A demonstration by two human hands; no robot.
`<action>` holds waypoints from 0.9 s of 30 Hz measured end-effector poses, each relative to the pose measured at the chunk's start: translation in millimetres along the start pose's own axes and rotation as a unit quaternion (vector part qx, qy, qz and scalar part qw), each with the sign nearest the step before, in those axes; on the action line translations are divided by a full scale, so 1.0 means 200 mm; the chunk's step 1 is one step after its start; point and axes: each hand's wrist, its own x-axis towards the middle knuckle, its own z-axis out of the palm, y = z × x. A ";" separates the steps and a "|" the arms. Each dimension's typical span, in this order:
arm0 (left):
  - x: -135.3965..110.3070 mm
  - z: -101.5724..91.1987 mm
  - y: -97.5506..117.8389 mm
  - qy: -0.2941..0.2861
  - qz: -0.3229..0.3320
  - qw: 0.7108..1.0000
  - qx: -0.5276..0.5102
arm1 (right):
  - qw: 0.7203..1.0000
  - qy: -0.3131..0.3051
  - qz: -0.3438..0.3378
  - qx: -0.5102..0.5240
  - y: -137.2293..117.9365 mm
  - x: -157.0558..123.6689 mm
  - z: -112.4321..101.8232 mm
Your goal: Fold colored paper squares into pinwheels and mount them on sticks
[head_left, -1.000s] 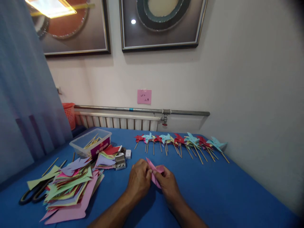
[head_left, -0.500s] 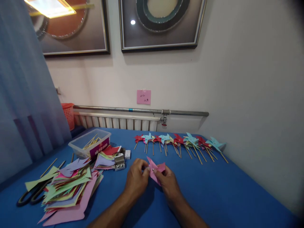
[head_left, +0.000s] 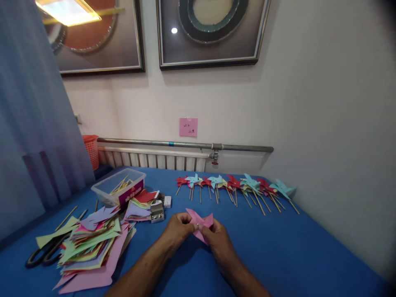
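Note:
Between both hands is a pink paper pinwheel [head_left: 201, 236], its blades folded in toward the middle, where a small shiny pin head shows. My left hand [head_left: 177, 229] pinches it from the left, thumb close to the centre. From the right, my right hand [head_left: 218, 238] grips it with the thumb pressed beside the pin. No stick is visible on this pinwheel. A stack of coloured paper sheets [head_left: 89, 247] lies left of my hands, and a small open box of pins [head_left: 157, 213] sits nearer to them.
Finished pinwheels [head_left: 247, 183] on sticks lie in a row along the table's back. At left are a clear plastic tub [head_left: 103, 192] of wooden sticks, black-handled scissors [head_left: 46, 255] and a loose stick [head_left: 66, 218]. A blue cloth [head_left: 278, 255] covers the table; a radiator [head_left: 148, 160] stands behind.
My left hand has come in closer to the pinwheel's centre, its thumb now near my right thumb. The pink paper has turned slightly and its blades are gathered at the pin.

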 end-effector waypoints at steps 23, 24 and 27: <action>-0.05 0.03 0.08 -0.024 -0.031 0.998 -0.051 | 1.000 0.011 0.007 -0.001 0.01 -0.01 0.00; -0.05 0.03 0.08 -0.023 -0.032 0.998 -0.050 | 1.000 0.010 0.010 0.015 0.02 -0.01 0.00; -0.05 0.03 0.08 -0.015 -0.032 0.999 -0.030 | 0.999 0.013 0.016 0.036 0.04 0.01 0.01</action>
